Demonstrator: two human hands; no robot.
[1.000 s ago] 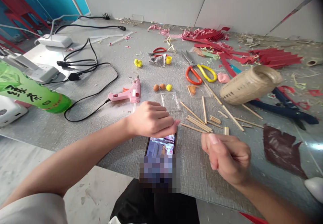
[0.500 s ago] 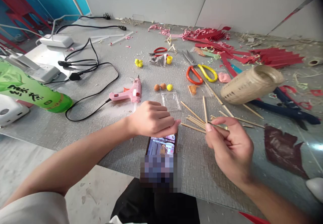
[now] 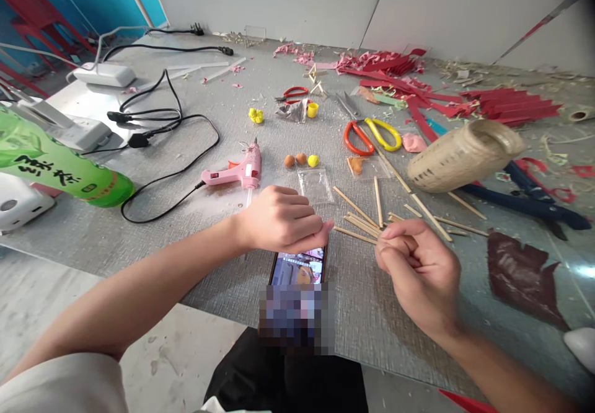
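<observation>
My left hand (image 3: 288, 219) is curled into a fist above the top end of a phone (image 3: 297, 270), its thumb side turned down over the lit screen. Nothing shows in its fingers. To the right, my right hand (image 3: 418, 270) is closed, thumb and forefinger together; whatever may lie inside is hidden. Just beyond its fingertips lie several thin wooden sticks (image 3: 360, 224), one stick (image 3: 378, 202) pointing away from me. Small brown and yellow clay balls (image 3: 301, 159) sit in a row behind a clear plastic bag (image 3: 315, 186).
A pink glue gun (image 3: 237, 168) with a black cord lies left of centre. Scissors (image 3: 362, 134), a tan bottle-shaped vessel (image 3: 465, 155) and dark-blue-handled pliers (image 3: 530, 202) occupy the right. A green bottle (image 3: 65, 159) leans in at left. Red paper strips (image 3: 381, 69) are heaped at the back.
My right thumb and forefinger have come together, and the hand has drawn slightly away from the upright-looking stick. The phone picture differs. My left hand has stayed in place.
</observation>
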